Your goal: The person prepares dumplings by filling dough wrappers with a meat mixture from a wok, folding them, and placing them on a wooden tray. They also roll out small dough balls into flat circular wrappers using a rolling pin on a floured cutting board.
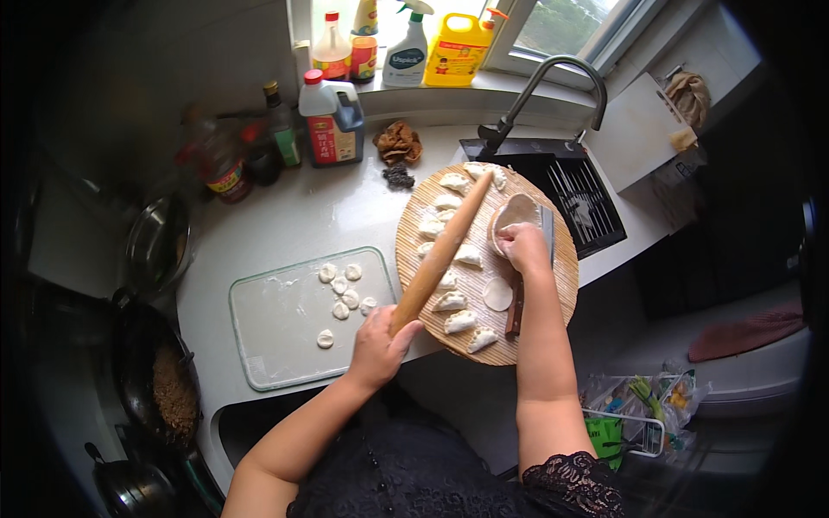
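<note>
My left hand is wrapped round the lower end of a wooden rolling pin, which slants up over a round slatted board. Inside a small bowl on that board, my right hand has its fingers drawn together; what they hold is hidden. Several folded dumplings lie on the board, partly behind the pin. A flat round dough wrapper rests beside a knife's wooden handle. Left of the board, several small dough pieces sit on a flour-dusted rectangular cutting board.
A black sink with a curved faucet is at the far right. Bottles and jugs line the back. A pan of brown filling and a metal bowl stand left. The round board overhangs the counter's front edge.
</note>
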A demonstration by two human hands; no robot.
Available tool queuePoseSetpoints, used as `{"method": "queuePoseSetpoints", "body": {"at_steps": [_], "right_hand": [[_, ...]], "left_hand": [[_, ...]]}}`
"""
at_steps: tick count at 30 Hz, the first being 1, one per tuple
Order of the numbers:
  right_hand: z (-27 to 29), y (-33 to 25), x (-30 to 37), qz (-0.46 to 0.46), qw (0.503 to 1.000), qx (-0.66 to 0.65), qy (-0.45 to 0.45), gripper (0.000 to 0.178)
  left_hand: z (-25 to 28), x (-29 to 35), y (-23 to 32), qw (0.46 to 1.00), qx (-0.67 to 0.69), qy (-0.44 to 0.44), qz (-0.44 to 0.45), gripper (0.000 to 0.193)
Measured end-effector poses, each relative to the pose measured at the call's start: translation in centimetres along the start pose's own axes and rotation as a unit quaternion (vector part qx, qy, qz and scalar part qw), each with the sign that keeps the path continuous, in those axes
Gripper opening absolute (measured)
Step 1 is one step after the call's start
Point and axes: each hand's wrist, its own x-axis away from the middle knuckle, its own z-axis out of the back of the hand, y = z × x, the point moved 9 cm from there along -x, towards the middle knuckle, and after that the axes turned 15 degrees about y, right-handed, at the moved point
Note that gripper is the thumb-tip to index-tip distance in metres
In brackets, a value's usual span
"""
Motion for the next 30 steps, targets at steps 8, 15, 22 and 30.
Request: {"method": "queuePoseSetpoints", "body": {"at_steps": [8,15,22,30], "right_hand": [[0.0,-0.3,-0.4,0.006,0.999,-0.034,0.031,0.015],[1.9,-0.5,0.0,-0.234,0.848,-0.474,-0.046,0.012],[-3.4,-17.4,9.2,-0.149,0.794,-0.535,-0.249,0.016],[-17.2,-29.7,20.6,-0.021,0.851,-0.405,-0.334,0.019]], "left_hand": [[-8.7,-3.2,3.7,0.998,-0.011,-0.051,-0.036,0.037],[-5.3,-4.1,2.2,0.999,0.036,0.015,0.032,0.035],[8.0,-3.0,-5.4,0.977,0.06,0.141,0.15,0.033],[21.6,4.4,-13.5,0.929,-0.028,0.28,0.24,0.042]]}}
